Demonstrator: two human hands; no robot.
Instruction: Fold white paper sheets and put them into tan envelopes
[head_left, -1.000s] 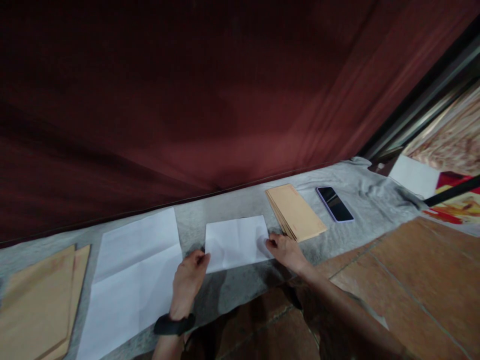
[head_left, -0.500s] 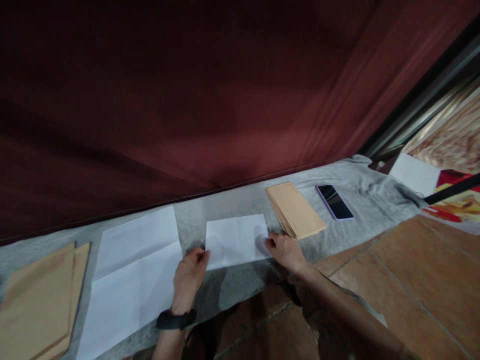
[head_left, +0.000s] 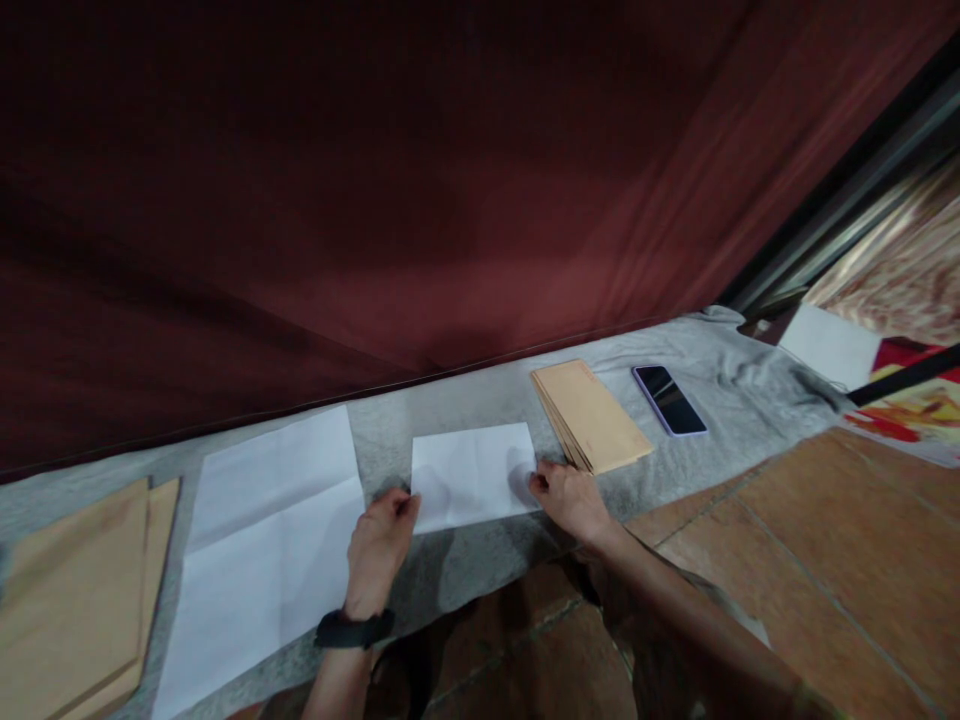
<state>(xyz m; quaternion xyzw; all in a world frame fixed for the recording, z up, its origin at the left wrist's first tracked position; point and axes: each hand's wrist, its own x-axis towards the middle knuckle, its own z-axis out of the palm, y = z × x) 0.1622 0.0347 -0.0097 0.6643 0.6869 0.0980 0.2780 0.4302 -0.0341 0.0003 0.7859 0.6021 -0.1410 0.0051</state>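
Observation:
A folded sheet of white paper [head_left: 474, 478] lies on the grey cloth, with a crease running down its middle. My left hand [head_left: 382, 540], a black band on its wrist, pinches the sheet's left edge. At the opposite edge my right hand [head_left: 568, 497] has its fingers closed on the paper's lower right side. Left of my left hand spreads a larger white sheet [head_left: 270, 550] with fold lines across it. Just beyond my right hand sits a small stack of brown envelopes [head_left: 592, 415].
More brown envelopes [head_left: 82, 590], larger ones, lie at the far left. A phone in a purple case [head_left: 670, 400] rests on the grey cloth [head_left: 750, 380] at right. Dark red fabric [head_left: 450, 200] rises along the back edge. Tiled floor [head_left: 825, 540] shows in front.
Both hands keep their hold on the folded paper with almost no movement. The whole view has shifted very slightly, so things on the cloth appear a little higher.

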